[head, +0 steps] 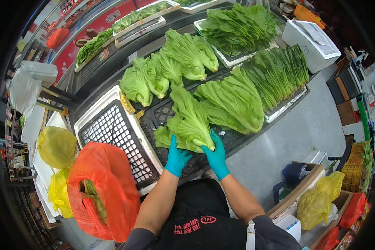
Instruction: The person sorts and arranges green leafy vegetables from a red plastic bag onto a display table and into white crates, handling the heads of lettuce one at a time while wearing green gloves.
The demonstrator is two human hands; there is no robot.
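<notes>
A head of leafy green mustard or lettuce [190,118] lies on the black crate-like display surface in front of me, its pale stem end toward me. My right hand [216,154], in a teal glove, grips this stem end between thumb and fingers. My left hand [177,158], gloved the same way, is at the lower left leaves with its thumb and fingers apart; the thumb overlaps the leaf edge. Right of this head lies a larger leafy head [234,103]. Several more leafy heads [162,70] are lined up behind.
At left is a white foam box [117,90] with a black grid insert [112,134]. A red plastic bag [112,184] with greens stands before it, beside yellow bags [57,147]. Bundled long-stemmed greens [278,78], trayed leafy greens [237,29] and a foam carton [312,43] occupy the right.
</notes>
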